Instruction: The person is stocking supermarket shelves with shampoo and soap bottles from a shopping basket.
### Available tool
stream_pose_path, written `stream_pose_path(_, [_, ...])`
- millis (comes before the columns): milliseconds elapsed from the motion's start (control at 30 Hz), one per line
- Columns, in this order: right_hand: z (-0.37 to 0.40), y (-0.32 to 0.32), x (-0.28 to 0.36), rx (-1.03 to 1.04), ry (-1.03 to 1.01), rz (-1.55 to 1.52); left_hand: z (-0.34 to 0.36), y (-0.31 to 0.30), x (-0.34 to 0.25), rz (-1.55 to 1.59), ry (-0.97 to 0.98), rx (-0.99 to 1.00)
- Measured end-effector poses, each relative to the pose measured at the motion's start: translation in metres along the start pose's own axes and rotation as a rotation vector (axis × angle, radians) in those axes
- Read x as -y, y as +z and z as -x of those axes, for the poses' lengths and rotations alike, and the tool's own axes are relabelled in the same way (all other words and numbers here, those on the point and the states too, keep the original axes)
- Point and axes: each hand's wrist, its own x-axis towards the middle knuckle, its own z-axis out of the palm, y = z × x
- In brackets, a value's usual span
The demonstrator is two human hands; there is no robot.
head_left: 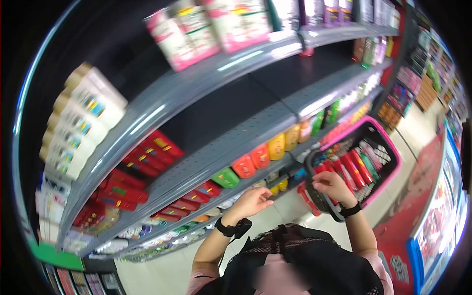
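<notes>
A pink and black shopping basket [388, 147] hangs in front of the shelves, filled with red packets [355, 168] and other packs. My right hand [335, 188] is at its near end, fingers curled by the black handle [319, 200], which loops past my wrist. To its left, my left hand [251, 201] hovers loosely curled near the lower shelf edge, with nothing visible in it. Both wrists wear black bands.
Grey store shelves [206, 162] run across the view with red boxes [142, 162], coloured bottles [260, 155] and white boxes [83, 118]. Pink packs [196, 27] stand on the top shelf. A tiled aisle floor [418, 128] runs right, beside more shelving [442, 73].
</notes>
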Motion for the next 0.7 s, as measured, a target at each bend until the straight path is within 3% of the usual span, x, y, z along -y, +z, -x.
stream_pose_path(67, [0.039,-0.041,-0.033,-0.226,0.115,0.185,-0.026,0.023,-0.003,-0.214,0.079,0.200])
stream_pose_path(100, [0.058,-0.060,-0.052,-0.319,0.144,0.267,-0.038,0.040,0.011,-0.169,0.093,0.270])
stream_pose_path(133, [0.074,-0.072,-0.054,-0.411,0.228,0.029,-0.052,0.052,0.010,-0.190,0.095,0.349])
stream_pose_path(167, [0.089,-0.084,-0.056,-0.482,0.280,0.032,-0.065,0.065,0.010,-0.216,0.095,0.424])
stream_pose_path(300, [0.122,-0.125,-0.089,-0.625,0.366,0.264,-0.117,0.117,0.003,-0.148,0.077,0.539])
stream_pose_path(500, [0.112,-0.158,-0.144,-0.508,0.459,0.233,-0.178,0.179,-0.007,-0.087,0.109,0.350])
stream_pose_path(633, [0.062,-0.171,-0.157,-0.270,0.371,0.306,-0.215,0.211,-0.008,-0.099,-0.095,0.296])
stream_pose_path(700, [0.033,-0.174,-0.180,-0.182,0.420,0.344,-0.241,0.233,0.004,-0.085,-0.179,0.283])
